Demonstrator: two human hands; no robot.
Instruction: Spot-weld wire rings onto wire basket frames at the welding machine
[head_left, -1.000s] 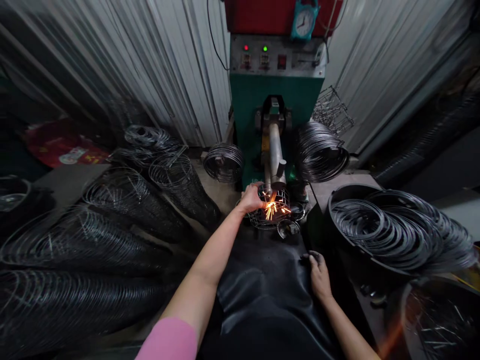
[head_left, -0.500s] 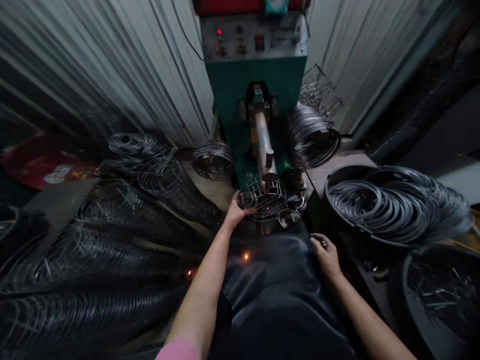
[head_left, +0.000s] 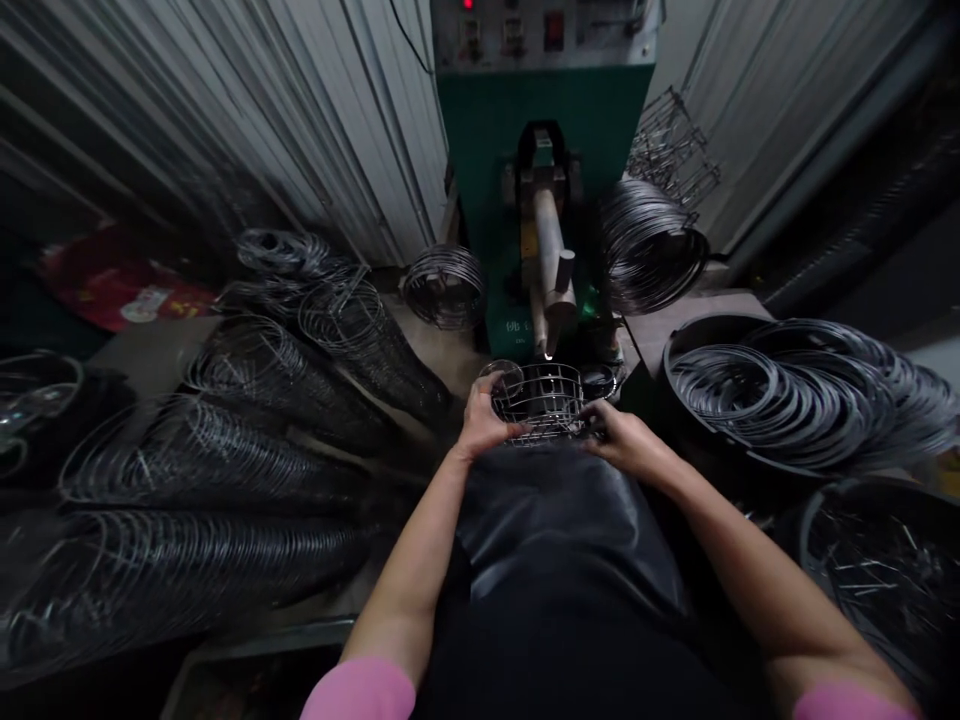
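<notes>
A round wire basket (head_left: 551, 405) sits just below the welding machine's metal arm (head_left: 553, 250), with a small bright glow at the arm's tip. My left hand (head_left: 486, 418) grips the basket's left side, its thumb along the near edge. At the right side is my right hand (head_left: 613, 435), fingers curled against the basket's wires; whether they pinch anything else is hidden. Small wire rings lie by the basket, one at its left (head_left: 501, 377) and one at its right (head_left: 598, 380). A dark apron (head_left: 555, 540) covers my lap.
The green machine (head_left: 480, 130) stands ahead. Tall stacks of wire rings (head_left: 195, 550) lie at the left. A black tub (head_left: 679, 400) of wire rings and another tub (head_left: 814, 540) of wire pieces stand at the right. Wire coils flank the arm.
My right hand has moved up and left from beside the apron to the basket. My left hand still holds the basket, which now stands clear below the arm's tip. The view has shifted.
</notes>
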